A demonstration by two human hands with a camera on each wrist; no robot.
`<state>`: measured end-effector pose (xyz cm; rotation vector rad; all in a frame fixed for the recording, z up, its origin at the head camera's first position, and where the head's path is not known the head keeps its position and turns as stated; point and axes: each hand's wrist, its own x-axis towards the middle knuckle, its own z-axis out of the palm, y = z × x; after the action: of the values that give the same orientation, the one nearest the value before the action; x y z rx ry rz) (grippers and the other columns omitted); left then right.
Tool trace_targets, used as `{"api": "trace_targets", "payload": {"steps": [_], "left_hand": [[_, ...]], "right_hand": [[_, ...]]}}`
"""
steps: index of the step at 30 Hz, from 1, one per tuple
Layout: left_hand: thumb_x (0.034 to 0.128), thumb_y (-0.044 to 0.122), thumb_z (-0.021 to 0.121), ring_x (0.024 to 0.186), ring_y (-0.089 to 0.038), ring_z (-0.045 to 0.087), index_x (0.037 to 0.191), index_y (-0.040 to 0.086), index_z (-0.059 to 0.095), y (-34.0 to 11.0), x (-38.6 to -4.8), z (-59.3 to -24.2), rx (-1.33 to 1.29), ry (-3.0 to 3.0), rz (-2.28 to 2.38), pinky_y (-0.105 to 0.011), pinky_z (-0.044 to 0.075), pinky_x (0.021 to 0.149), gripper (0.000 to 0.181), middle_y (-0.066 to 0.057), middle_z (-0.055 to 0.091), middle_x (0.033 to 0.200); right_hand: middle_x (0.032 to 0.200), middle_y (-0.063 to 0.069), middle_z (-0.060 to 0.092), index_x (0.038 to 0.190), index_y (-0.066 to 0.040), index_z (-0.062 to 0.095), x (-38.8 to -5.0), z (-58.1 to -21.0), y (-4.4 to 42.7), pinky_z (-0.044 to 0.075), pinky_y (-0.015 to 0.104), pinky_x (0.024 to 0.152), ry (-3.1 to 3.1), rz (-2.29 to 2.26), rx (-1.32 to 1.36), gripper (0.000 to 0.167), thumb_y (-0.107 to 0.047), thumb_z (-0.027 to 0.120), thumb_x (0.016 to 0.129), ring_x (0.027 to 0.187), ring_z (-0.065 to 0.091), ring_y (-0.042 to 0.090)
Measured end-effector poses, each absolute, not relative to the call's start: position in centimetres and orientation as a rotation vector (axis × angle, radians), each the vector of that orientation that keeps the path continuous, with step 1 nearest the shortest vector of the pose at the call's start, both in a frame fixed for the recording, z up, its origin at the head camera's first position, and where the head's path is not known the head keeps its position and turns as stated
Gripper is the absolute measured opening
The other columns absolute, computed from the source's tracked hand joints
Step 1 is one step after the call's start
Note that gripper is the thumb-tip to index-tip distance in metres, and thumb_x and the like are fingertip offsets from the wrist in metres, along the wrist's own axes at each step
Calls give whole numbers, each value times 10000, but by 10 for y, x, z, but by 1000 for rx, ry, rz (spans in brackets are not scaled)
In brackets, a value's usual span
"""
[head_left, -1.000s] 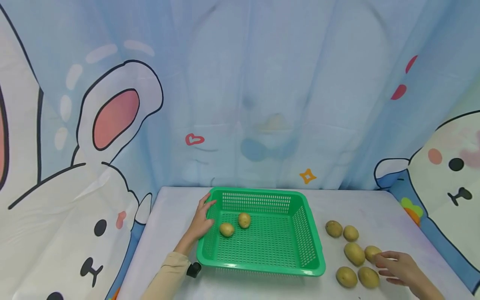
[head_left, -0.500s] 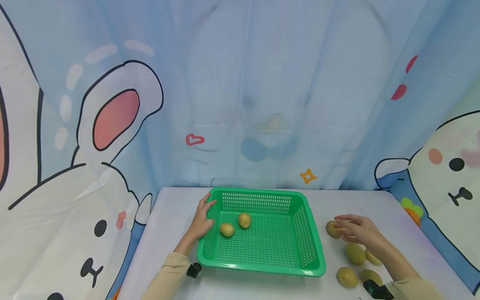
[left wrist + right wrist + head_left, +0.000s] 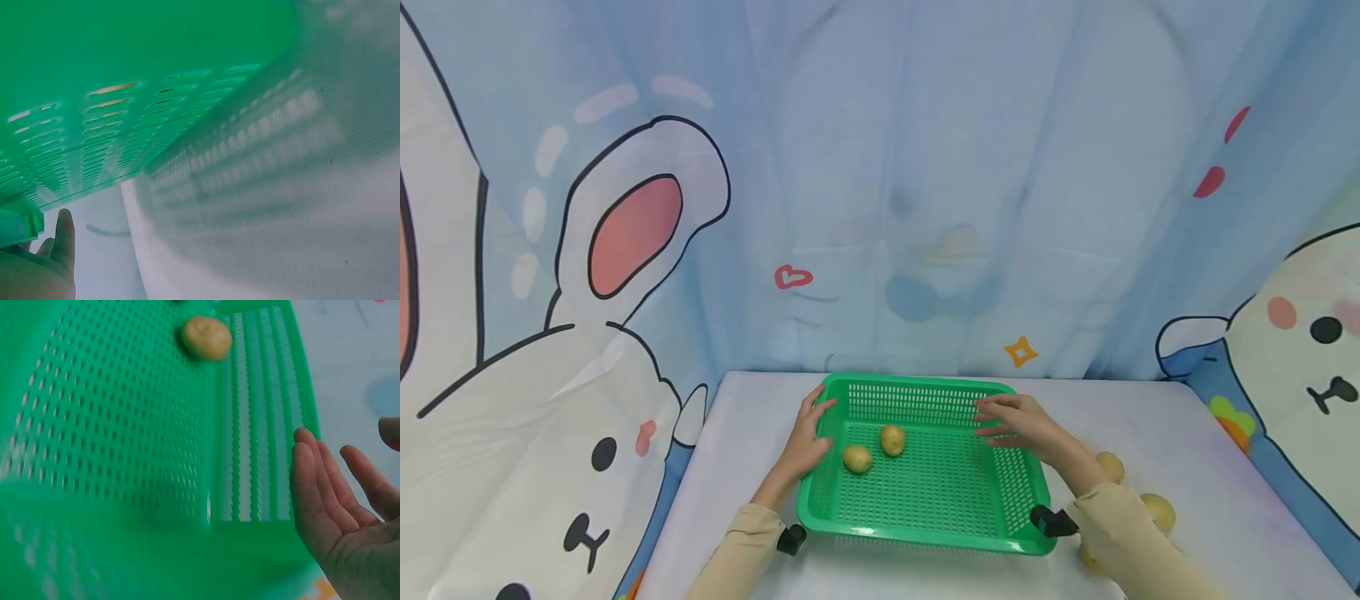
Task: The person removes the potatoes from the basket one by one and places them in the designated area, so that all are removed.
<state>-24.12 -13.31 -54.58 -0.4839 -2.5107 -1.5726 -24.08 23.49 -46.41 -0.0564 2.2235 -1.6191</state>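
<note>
A green plastic basket [image 3: 925, 500] stands on the table with two potatoes in its left half, one potato [image 3: 857, 458] a little nearer than the other potato [image 3: 892, 440]. My left hand [image 3: 803, 442] rests at the basket's left rim, its fingers spread and fairly straight; part of it hides behind the rim in the left wrist view. Over the basket's right side hovers my right hand [image 3: 1018, 425], fingers loosely extended. The right wrist view shows nothing in that palm [image 3: 369, 556], and one potato [image 3: 207, 337] lies farther along the basket floor.
Right of the basket lie more potatoes, partly covered by my right forearm: a back potato [image 3: 1110, 467], a middle potato [image 3: 1159, 512] and a front potato [image 3: 1092, 560]. A printed curtain [image 3: 880, 208] hangs behind the white table [image 3: 752, 400].
My right hand has travelled from the right-hand potatoes leftward, past the back ones, to above the basket. The left hand has stayed at the rim; the two potatoes inside have not moved.
</note>
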Motion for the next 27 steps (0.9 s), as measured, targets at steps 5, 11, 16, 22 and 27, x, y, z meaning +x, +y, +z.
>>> {"api": "trace_targets", "payload": {"steps": [5,11,16,22,27], "left_hand": [[678,-129,460,1455,-430,174,1387,-97,477,-135,-240,-545,-483,-2523,-1567,-601,268,1085,710,-203,190,1592],[685,-134,461,1457,-432,169,1389,-102,471,-135,-240,-545,-492,-2507,-1589,-606,278,1076,704,-208,178,1594],[697,-136,472,1458,-433,164,1394,-97,467,-135,-240,-545,-501,-2505,-1603,-609,293,1062,699,-203,170,1597],[695,-140,473,1459,-427,166,1396,-97,466,-135,-239,-544,-488,-2507,-1605,-606,293,1065,702,-194,173,1599],[694,-142,469,1459,-424,168,1398,-102,460,-135,-239,-543,-491,-2513,-1604,-603,292,1068,705,-197,170,1599]], "right_hand": [[1319,316,541,1413,93,431,-253,-479,201,536,465,864,2230,-1617,-6,539,-259,532,1018,1056,660,371],[1305,323,539,1389,88,461,-265,-502,166,542,476,843,2239,-1628,43,499,-227,542,1010,1074,638,420],[1335,351,499,1399,95,446,-271,-517,145,539,500,839,2212,-1605,50,502,-204,543,1007,1112,599,477],[1285,349,524,1389,94,456,-274,-527,125,548,503,803,2182,-1576,57,499,-195,555,995,1051,628,470],[1217,313,571,1357,83,506,-273,-534,112,559,492,762,2158,-1569,74,484,-159,610,950,1000,648,447]]}}
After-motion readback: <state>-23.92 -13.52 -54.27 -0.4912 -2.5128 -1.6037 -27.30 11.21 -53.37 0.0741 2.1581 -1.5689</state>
